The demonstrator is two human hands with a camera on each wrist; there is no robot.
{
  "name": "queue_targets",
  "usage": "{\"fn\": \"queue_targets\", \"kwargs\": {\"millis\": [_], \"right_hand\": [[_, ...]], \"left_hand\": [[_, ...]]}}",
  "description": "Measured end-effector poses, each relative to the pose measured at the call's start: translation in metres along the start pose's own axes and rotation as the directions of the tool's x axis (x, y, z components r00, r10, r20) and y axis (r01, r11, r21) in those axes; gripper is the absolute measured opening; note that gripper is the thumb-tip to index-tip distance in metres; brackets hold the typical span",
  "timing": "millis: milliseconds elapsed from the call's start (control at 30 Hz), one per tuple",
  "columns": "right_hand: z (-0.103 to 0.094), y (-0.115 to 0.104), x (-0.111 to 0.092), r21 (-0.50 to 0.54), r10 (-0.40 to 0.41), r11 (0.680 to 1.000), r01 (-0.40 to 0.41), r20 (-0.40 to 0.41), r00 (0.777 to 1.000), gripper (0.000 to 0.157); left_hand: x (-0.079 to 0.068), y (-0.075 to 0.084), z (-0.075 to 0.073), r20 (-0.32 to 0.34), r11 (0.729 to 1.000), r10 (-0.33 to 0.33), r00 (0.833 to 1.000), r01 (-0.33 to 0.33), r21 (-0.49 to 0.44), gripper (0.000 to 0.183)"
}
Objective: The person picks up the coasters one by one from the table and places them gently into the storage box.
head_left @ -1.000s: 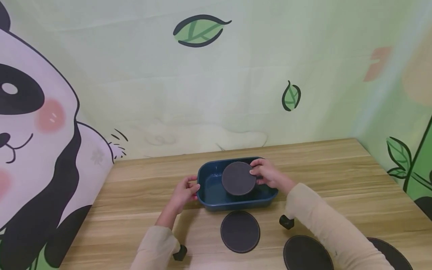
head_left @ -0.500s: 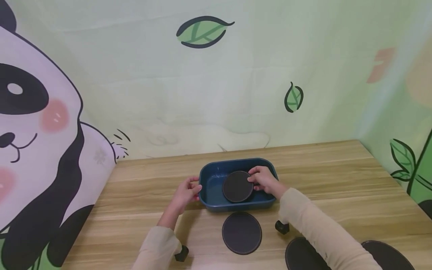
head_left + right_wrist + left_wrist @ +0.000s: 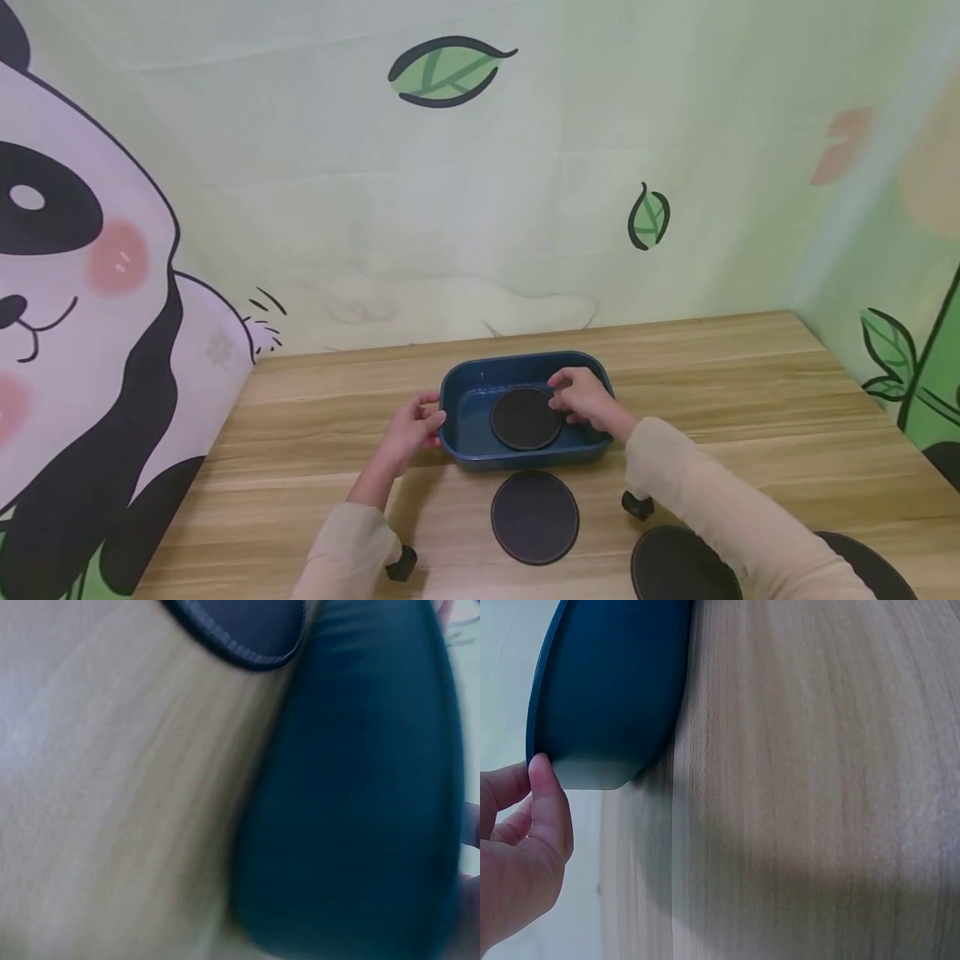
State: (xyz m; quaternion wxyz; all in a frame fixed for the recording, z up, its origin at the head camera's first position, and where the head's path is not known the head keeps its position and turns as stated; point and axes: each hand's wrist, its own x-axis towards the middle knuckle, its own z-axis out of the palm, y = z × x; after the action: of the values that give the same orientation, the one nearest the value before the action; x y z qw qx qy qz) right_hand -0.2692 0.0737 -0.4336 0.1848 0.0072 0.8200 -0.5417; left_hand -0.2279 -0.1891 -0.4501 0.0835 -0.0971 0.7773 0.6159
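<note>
A dark blue rectangular dish with rounded corners stands on the wooden table. My left hand holds its left end; in the left wrist view the thumb lies against the outer wall by the rim. Inside the dish a round black coaster lies about flat on the bottom. Just over the coaster's right edge is my right hand, finger and thumb slightly parted; whether they still touch it is hard to see. The right wrist view is blurred and shows mainly the dish's outer wall.
A second black coaster with a stitched edge lies in front of the dish. Two more coasters, one beside the right sleeve and one farther right, are partly covered or cut off. A cloth with a panda print hangs behind the table.
My right hand has lowered the tilted coaster into the dish, and it now lies flatter. The finger and thumb have parted a little. My left hand stays at the dish's left end.
</note>
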Motion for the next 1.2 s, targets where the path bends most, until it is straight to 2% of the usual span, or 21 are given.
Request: {"fn": "queue_targets", "kwargs": {"millis": [300,533,733,1033,1200], "right_hand": [[-0.002,-0.016,-0.027,-0.064,-0.071,0.995,0.078,0.099,0.993,0.031],[-0.001,-0.02,-0.052,-0.105,-0.114,0.985,0.135,0.18,0.977,0.029],[0.002,-0.019,-0.067,-0.124,-0.137,0.978,0.167,0.22,0.966,0.028],[0.004,-0.011,-0.088,-0.13,-0.168,0.966,0.222,0.333,0.928,0.026],[0.008,-0.002,-0.093,-0.149,-0.149,0.966,0.212,0.35,0.925,0.029]], "left_hand": [[0.0,0.001,0.001,0.003,1.0,0.009,1.0,-0.009,-0.009,0.035],[-0.002,0.003,0.001,0.016,1.0,0.02,1.0,-0.019,-0.017,0.035],[-0.001,0.002,0.0,0.021,1.0,0.012,1.0,-0.012,-0.008,0.036],[-0.001,0.004,0.001,0.013,1.0,0.006,1.0,-0.006,0.001,0.035],[-0.002,0.004,0.001,0.022,1.0,0.004,1.0,-0.004,0.006,0.035]]}}
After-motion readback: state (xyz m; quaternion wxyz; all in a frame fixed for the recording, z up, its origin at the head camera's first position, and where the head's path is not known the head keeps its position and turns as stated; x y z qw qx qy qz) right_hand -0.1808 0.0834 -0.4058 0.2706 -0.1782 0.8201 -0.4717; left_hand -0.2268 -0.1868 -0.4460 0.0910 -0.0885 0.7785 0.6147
